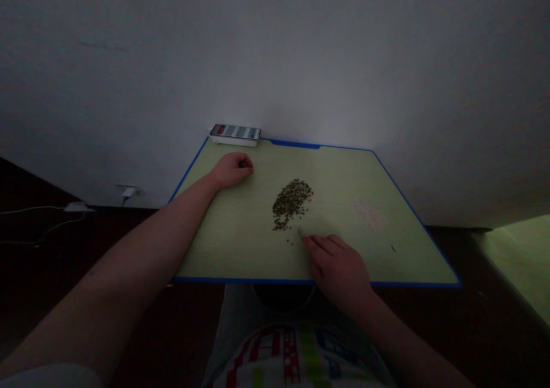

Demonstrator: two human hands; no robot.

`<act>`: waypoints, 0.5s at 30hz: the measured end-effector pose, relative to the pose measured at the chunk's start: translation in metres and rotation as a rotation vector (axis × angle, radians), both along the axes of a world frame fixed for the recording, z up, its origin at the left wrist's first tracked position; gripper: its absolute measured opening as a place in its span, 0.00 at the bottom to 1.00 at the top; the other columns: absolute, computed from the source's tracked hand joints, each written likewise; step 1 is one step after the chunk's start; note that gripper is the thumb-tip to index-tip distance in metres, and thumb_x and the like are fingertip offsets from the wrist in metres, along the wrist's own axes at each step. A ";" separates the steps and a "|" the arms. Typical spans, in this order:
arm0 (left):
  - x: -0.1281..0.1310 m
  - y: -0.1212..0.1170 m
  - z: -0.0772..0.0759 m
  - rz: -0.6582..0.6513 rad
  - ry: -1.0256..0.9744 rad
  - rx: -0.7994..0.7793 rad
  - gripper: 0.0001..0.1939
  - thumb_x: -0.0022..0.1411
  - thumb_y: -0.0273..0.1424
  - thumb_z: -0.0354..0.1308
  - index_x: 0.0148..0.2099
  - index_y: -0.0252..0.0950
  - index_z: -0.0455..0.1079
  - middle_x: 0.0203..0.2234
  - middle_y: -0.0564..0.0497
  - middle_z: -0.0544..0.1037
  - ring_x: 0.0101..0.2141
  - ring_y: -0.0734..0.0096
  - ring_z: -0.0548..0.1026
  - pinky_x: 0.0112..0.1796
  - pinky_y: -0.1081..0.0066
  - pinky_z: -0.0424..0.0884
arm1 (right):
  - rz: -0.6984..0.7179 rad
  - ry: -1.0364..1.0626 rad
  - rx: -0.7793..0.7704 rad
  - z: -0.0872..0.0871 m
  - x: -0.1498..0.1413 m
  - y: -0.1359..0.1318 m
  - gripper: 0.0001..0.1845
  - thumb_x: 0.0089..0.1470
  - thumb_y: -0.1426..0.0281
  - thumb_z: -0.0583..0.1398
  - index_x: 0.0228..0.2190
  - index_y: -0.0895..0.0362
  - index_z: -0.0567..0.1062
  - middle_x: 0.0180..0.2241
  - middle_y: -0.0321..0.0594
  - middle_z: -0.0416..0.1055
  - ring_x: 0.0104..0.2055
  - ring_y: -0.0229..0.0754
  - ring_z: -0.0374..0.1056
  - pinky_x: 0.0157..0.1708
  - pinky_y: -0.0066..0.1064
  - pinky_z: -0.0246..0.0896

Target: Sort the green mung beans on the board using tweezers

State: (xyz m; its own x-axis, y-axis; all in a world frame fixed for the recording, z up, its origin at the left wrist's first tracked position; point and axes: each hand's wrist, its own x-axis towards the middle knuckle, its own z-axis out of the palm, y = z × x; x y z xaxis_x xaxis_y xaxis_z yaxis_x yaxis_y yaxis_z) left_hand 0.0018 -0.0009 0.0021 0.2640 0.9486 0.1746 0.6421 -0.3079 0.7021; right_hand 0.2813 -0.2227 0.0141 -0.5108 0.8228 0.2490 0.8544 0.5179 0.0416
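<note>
The tabletop [253,250] is pale yellow-green, edged all round in bright blue. The scattered grains [294,198] are mottled dark brown and olive; the faint pile [370,214] is pinkish white. The wall [301,55] is plain grey, the shirt [287,359] white with red, yellow-green and blue patterning.
</note>
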 end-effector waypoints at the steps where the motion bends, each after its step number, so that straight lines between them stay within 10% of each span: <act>1: 0.000 0.000 0.000 0.001 -0.003 -0.004 0.09 0.46 0.34 0.56 0.30 0.34 0.70 0.22 0.53 0.70 0.25 0.74 0.65 0.28 0.71 0.61 | 0.009 -0.007 -0.008 0.000 -0.001 -0.001 0.20 0.54 0.77 0.58 0.49 0.61 0.75 0.43 0.47 0.77 0.40 0.48 0.70 0.40 0.37 0.68; 15: 0.001 -0.001 0.002 0.006 0.010 -0.017 0.10 0.46 0.34 0.56 0.31 0.34 0.70 0.22 0.53 0.70 0.25 0.73 0.66 0.28 0.71 0.62 | 0.064 -0.015 -0.043 -0.002 -0.024 0.001 0.20 0.56 0.78 0.57 0.51 0.61 0.73 0.44 0.48 0.76 0.40 0.46 0.68 0.40 0.35 0.67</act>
